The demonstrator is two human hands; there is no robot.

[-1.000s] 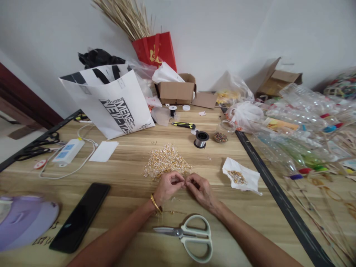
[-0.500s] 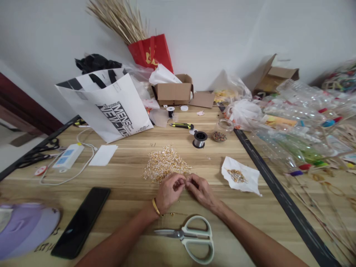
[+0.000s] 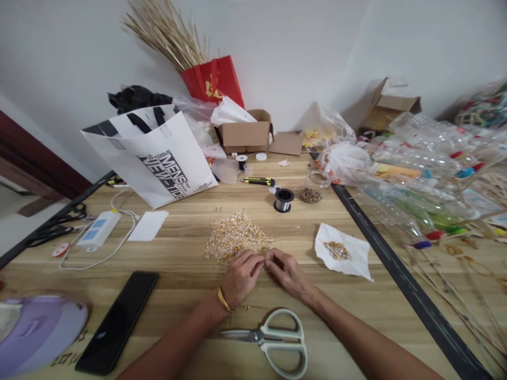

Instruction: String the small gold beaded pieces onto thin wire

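Both the left hand (image 3: 242,277) and the right hand (image 3: 288,272) are poised fingertip to fingertip over a wooden table (image 3: 186,264), thumbs pressed to forefingers; from where I stand, whatever they pinch is too small to make out. Glittering gold-and-clear beaded pieces (image 3: 235,235) lie heaped just beyond the left knuckles. Nearer the person rest a fine gold chain (image 3: 255,307) and pale-handled scissors (image 3: 264,333), blades pointing left. White paper (image 3: 362,258) at right bears more gold bits (image 3: 336,250); a spool of silvery wire (image 3: 283,203) stands farther back.
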